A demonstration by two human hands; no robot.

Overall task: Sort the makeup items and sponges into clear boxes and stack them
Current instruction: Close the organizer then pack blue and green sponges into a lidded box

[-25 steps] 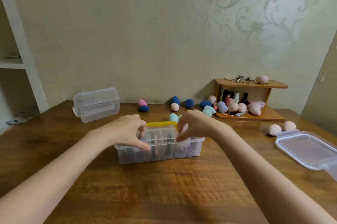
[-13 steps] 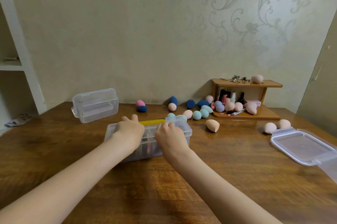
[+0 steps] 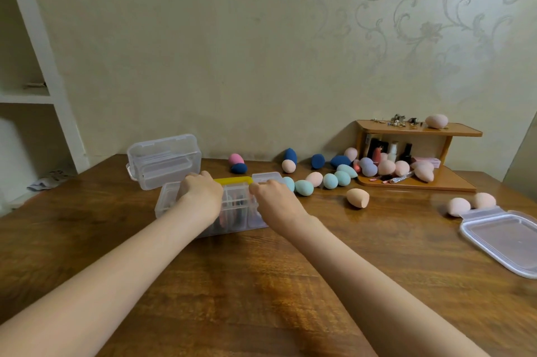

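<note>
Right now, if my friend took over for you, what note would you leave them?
Left hand and right hand both rest on top of the clear box with the yellow handle; whether they grip it is hidden.
Done: makeup items sit inside that box.
Left: many sponges lie loose on the table, such as the peach sponge and the teal sponges. A second clear box stands behind, closed. A loose lid lies far right. Nothing is stacked yet.

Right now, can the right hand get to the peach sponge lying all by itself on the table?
Probably yes. The peach sponge lies alone on bare table, to the right of the right hand, with nothing between them.
</note>
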